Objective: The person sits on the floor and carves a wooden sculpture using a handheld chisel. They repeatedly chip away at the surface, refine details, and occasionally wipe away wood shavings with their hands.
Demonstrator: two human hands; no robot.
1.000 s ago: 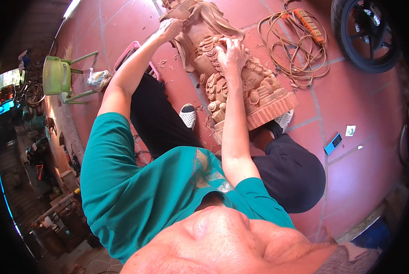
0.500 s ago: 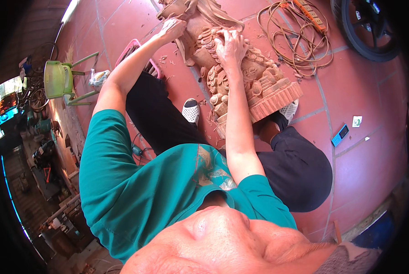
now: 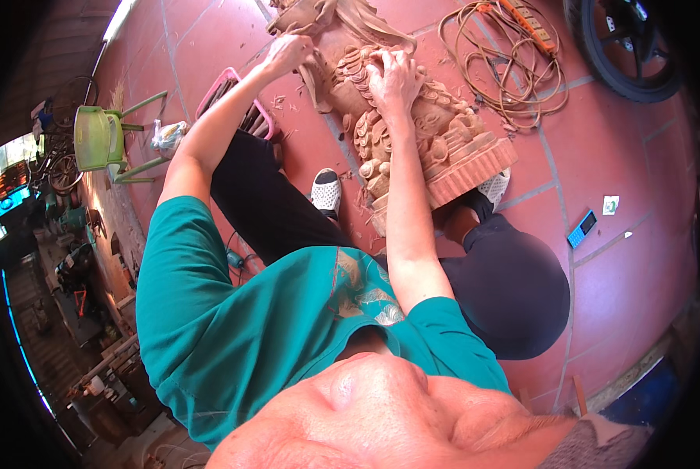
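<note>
A large brown wood carving (image 3: 451, 148) lies on the floor between my feet, its ridged base towards me. Rounded, scale-like relief covers its middle, and smoother folds run to the far end. My right hand (image 3: 395, 82) rests on the raised relief with its fingers bent down; whether a small tool is under them cannot be made out. At the carving's far left edge is my left hand (image 3: 289, 53), fingers curled together. Anything inside that grip is too small to tell.
Left of the carving stands a pink basket (image 3: 268, 125) holding dark sticks or tools. A green chair (image 3: 100, 137) is further left. A coiled cable (image 3: 494, 82) with an orange power strip (image 3: 531, 27), a wheel (image 3: 631, 47) and a blue phone (image 3: 581, 229) lie to the right.
My left hand has shifted slightly left, a little off the carving's edge. My right hand stays in place on the relief. My left knee has moved slightly, showing more of the basket.
</note>
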